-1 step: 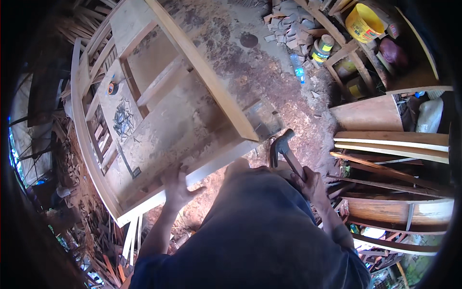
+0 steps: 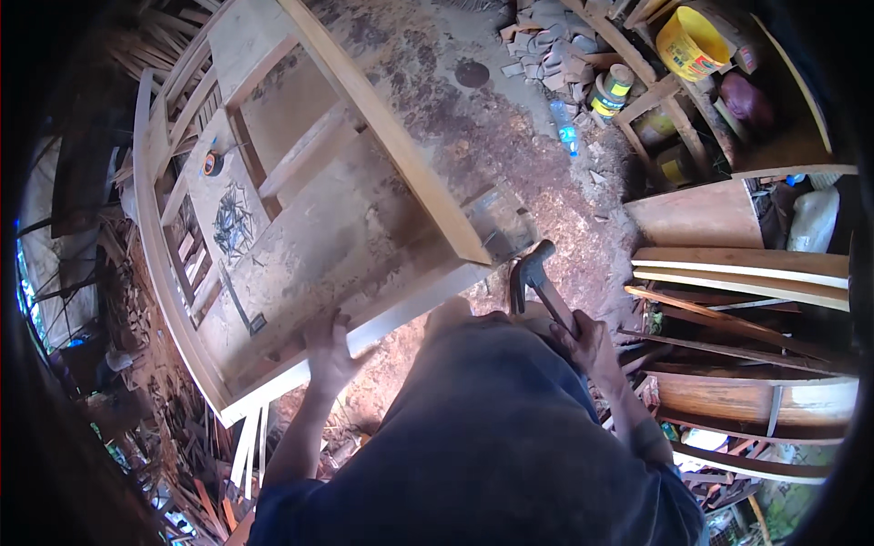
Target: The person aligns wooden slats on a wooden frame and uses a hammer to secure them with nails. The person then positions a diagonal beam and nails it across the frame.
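Wooden frame (image 2: 391, 132), ahead and to the left, has its rails meeting at both near corners; loose nails (image 2: 234, 221) lie undriven on its panel (image 2: 238, 168), and the work outstanding cannot be told. Left hand (image 2: 330, 355), partly spread, rests over the near rail (image 2: 410, 312); grip cannot be told. Right hand (image 2: 590, 348) is closed round the hammer (image 2: 552, 300), just beside the right corner, with open floor (image 2: 569, 214) beyond

No print is legible, yellow bucket (image 2: 679, 53) included.
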Motion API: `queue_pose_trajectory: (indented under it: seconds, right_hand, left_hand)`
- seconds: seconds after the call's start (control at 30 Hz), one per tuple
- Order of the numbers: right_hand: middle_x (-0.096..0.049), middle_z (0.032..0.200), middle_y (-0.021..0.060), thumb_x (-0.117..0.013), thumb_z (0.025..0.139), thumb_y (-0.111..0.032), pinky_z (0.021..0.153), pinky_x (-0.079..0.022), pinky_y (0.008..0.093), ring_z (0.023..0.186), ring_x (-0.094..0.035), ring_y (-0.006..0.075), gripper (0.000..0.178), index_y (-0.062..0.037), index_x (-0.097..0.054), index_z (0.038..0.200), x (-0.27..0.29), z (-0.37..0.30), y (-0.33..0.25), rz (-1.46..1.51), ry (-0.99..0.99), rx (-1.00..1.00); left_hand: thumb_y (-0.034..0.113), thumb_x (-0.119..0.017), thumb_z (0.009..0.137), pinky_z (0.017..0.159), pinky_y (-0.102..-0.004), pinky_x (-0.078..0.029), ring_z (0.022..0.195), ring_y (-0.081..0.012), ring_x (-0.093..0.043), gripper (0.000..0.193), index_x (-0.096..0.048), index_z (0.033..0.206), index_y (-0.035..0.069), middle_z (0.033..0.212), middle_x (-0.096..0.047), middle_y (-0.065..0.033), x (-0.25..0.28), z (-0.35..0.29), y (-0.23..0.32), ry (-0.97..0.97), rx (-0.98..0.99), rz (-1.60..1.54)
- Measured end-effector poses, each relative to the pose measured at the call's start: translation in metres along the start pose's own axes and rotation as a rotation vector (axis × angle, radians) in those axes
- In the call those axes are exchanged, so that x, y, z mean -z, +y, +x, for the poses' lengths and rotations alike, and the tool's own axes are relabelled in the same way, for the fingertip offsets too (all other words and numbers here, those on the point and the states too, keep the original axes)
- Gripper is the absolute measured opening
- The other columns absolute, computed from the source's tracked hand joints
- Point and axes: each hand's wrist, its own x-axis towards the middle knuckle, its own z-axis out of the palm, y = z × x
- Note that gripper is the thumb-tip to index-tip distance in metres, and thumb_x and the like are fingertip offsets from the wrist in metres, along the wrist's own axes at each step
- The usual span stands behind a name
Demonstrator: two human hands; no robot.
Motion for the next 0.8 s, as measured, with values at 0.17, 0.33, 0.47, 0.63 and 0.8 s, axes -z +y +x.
queue_pose_trajectory:
  seconds: [0.17, 0.33, 0.47, 0.63, 0.8]
  right_hand:
    - [-0.052, 0.058, 0.0209, -0.071, 0.094, -0.026, 0.051, -0.043, 0.0407, 0.05, -0.054, 0.0211, 0.033, 0.0034, -0.058, 0.084, -0.002, 0.025, -0.002, -0.24, -0.062, -0.013]
    - [-0.06, 0.064, 0.0139, -0.069, 0.092, -0.029, 0.053, -0.045, 0.0384, 0.056, -0.056, 0.0166, 0.034, 0.0045, -0.062, 0.09, -0.004, 0.029, -0.018, -0.066, -0.056, -0.053]
    - [-0.053, 0.061, 0.003, -0.075, 0.089, -0.027, 0.05, -0.039, 0.0324, 0.055, -0.048, 0.0098, 0.032, 0.0017, -0.06, 0.085, -0.003, 0.027, -0.018, 0.024, -0.069, -0.203]
    - [-0.055, 0.064, 0.0055, -0.063, 0.092, -0.016, 0.051, -0.042, 0.0314, 0.056, -0.052, 0.0094, 0.019, 0.002, -0.064, 0.097, 0.024, 0.018, -0.035, 0.115, -0.138, -0.314]
    - [-0.051, 0.059, 0.015, -0.065, 0.096, -0.025, 0.051, -0.04, 0.0418, 0.053, -0.051, 0.0202, 0.03, 0.0035, -0.06, 0.09, 0.037, 0.005, -0.002, -0.174, -0.081, -0.187]
  left_hand:
    - [0.028, -0.084, 0.077, 0.07, -0.0489, -0.054, 0.082, -0.0372, -0.068, 0.045, -0.058, 0.103, 0.003, 0.087, -0.065, -0.0159, -0.008, -0.022, -0.015, -0.152, 0.1, -0.108]
    - [0.023, -0.085, 0.074, 0.071, -0.0481, -0.054, 0.083, -0.0353, -0.068, 0.045, -0.057, 0.104, 0.003, 0.092, -0.065, -0.0146, -0.013, -0.022, -0.024, -0.172, 0.111, -0.124]
    - [0.019, -0.084, 0.074, 0.079, -0.0488, -0.054, 0.098, -0.0387, -0.067, 0.046, -0.058, 0.108, 0.003, 0.109, -0.066, -0.0193, -0.012, -0.024, -0.016, -0.219, 0.149, -0.183]
    - [0.01, -0.072, 0.074, 0.098, -0.0562, -0.047, 0.124, -0.0494, -0.056, 0.068, -0.053, 0.139, 0.002, 0.142, -0.052, -0.0302, -0.012, -0.032, 0.02, -0.006, 0.053, -0.138]
    - [0.006, -0.068, 0.062, 0.108, -0.0661, -0.034, 0.137, -0.0493, -0.039, 0.098, -0.04, 0.155, 0.021, 0.155, -0.035, -0.0289, -0.016, -0.03, 0.037, -0.179, 0.024, -0.014]
